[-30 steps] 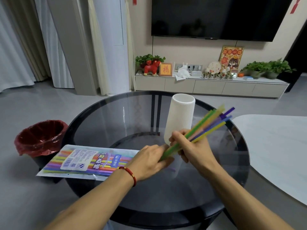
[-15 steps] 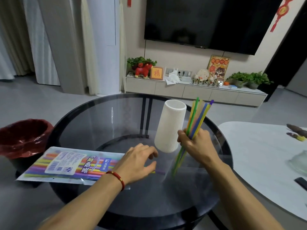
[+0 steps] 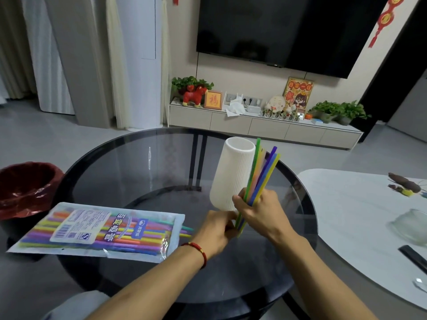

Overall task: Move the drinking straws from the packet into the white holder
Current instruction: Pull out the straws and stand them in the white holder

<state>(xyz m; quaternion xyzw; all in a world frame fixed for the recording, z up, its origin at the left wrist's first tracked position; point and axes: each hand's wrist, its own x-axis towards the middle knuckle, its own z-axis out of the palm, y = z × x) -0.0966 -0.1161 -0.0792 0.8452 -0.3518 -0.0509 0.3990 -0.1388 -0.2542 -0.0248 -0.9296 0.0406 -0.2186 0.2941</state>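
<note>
Straws [image 3: 260,174] stand up in the right hand [image 3: 261,210], fingers wrapped round them; left hand [image 3: 216,229] pinches their bottoms even.

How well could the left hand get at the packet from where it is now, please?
Probably yes. The packet lies flat on the glass table just to the left of the left hand, with nothing between them. That hand is at the lower ends of the straws, which the right hand grips.

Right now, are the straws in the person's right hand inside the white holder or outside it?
Outside. The right hand grips the straw bundle beside the white holder, their tips alongside its rim.
</note>
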